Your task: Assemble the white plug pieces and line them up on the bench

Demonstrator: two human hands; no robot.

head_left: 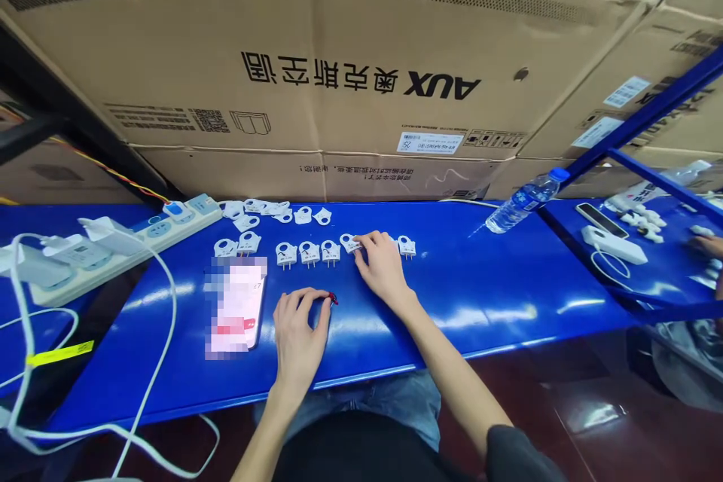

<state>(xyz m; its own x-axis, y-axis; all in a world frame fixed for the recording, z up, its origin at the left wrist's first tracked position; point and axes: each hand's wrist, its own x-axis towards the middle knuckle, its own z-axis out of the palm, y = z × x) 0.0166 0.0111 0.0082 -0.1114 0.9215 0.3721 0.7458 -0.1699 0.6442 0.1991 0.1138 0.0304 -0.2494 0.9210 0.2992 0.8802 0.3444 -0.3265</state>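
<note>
My left hand hovers low over the blue table, its thumb and fingertips pinched on a small red-and-black piece with a thin metal part. Too little of that piece shows to name its kind. Further up, my right hand has its fingers on a white ring-topped plug, partly hidden by the fingertips. This plug stands in a row with other white two-prong plugs, such as one to its left and another right of the hand.
More white plugs lie behind, at the back left. A phone lies left of my left hand. Beyond it are a power strip and loose white cables. A water bottle tilts near the blue frame. Cartons wall the back.
</note>
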